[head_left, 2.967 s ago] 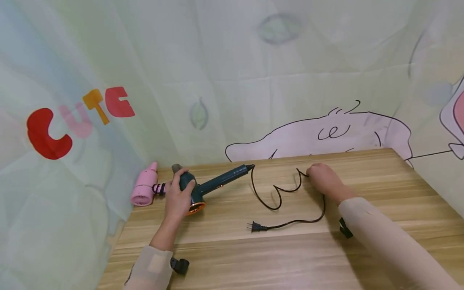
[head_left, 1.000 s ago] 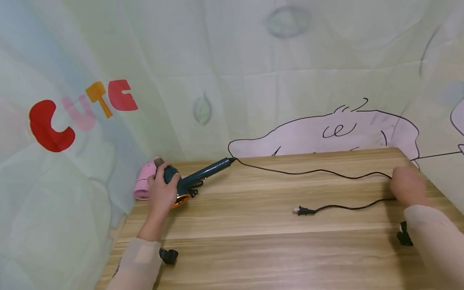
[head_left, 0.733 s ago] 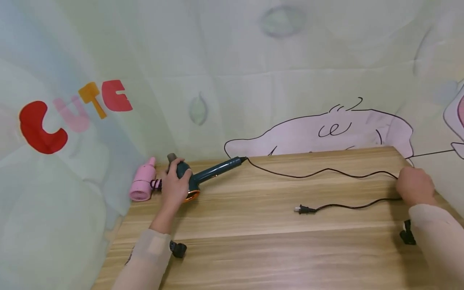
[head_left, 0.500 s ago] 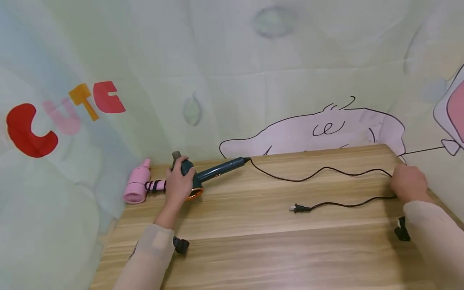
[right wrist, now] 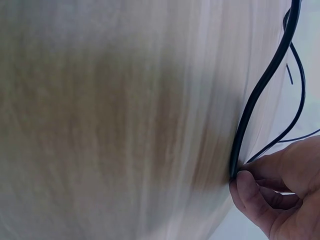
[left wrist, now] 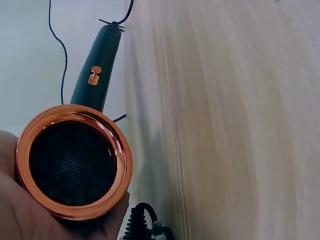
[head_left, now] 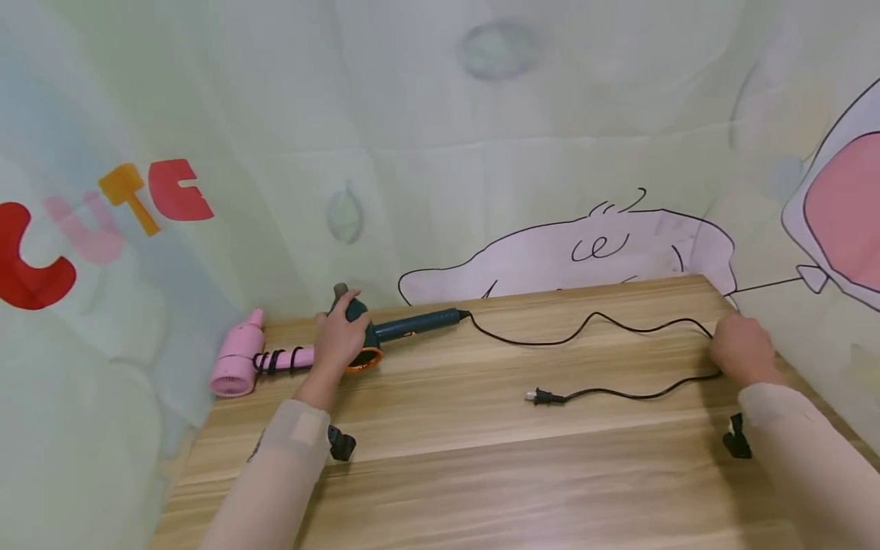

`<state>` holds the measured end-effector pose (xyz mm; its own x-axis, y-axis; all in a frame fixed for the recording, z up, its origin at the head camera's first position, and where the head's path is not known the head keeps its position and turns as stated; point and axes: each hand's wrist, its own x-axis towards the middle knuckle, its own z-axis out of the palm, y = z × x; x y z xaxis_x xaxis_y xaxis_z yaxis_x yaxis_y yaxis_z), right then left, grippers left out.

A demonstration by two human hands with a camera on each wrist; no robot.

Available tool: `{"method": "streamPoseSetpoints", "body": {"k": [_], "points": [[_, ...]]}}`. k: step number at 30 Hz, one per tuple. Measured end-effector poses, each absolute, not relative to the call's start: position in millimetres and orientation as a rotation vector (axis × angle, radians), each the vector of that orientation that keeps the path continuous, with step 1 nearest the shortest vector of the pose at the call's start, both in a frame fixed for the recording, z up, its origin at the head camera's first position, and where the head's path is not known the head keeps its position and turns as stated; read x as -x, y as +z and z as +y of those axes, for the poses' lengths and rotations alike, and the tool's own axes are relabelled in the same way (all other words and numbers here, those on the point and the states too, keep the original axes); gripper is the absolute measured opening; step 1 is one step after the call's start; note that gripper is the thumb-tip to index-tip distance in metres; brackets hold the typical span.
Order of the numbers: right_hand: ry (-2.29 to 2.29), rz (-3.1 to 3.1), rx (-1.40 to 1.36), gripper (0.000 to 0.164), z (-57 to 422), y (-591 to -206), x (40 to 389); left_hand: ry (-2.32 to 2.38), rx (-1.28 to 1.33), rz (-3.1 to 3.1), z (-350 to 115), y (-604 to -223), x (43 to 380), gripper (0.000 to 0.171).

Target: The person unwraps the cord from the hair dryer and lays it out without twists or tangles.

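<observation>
In the head view my left hand (head_left: 338, 340) grips the round body of a dark green hair dryer (head_left: 419, 325), whose handle points right. Seen from the left wrist, the copper-rimmed intake of the hair dryer (left wrist: 97, 75) faces the camera, with the left hand (left wrist: 20, 212) wrapped round its body. Far to the right, my right hand (head_left: 744, 350) pinches the black cord (head_left: 536, 344) where it doubles back. The cord's two-prong plug (head_left: 548, 397) lies on the table, pointing left. In the right wrist view, thumb and fingertips of the right hand (right wrist: 280, 195) hold the cord (right wrist: 255, 95) at the bend.
A pink hair dryer (head_left: 237, 359) with black cord wound round its handle stands at the table's left, just beyond the left hand. The wooden table (head_left: 481, 489) ends at the back against a printed cloth backdrop (head_left: 426, 191).
Over the three seconds, my right hand has drawn the cord rightward, straightening its curls and dragging the plug right. My left hand keeps its grip on the green hair dryer.
</observation>
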<state>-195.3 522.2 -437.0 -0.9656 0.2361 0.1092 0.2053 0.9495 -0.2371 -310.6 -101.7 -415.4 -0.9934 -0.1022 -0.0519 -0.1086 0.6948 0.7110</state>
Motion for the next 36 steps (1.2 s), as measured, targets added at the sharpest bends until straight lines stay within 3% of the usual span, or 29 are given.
{"method": "streamPoseSetpoints", "body": {"k": [28,36], "points": [[0.181,-2.965,0.186,0.020,493,-438,206,0.963,0.232,2.891,-101,-422,341,0.065],[0.310,-3.002,0.306,0.018,477,-439,210,0.846,0.220,2.908,-97,-422,346,0.066]]}}
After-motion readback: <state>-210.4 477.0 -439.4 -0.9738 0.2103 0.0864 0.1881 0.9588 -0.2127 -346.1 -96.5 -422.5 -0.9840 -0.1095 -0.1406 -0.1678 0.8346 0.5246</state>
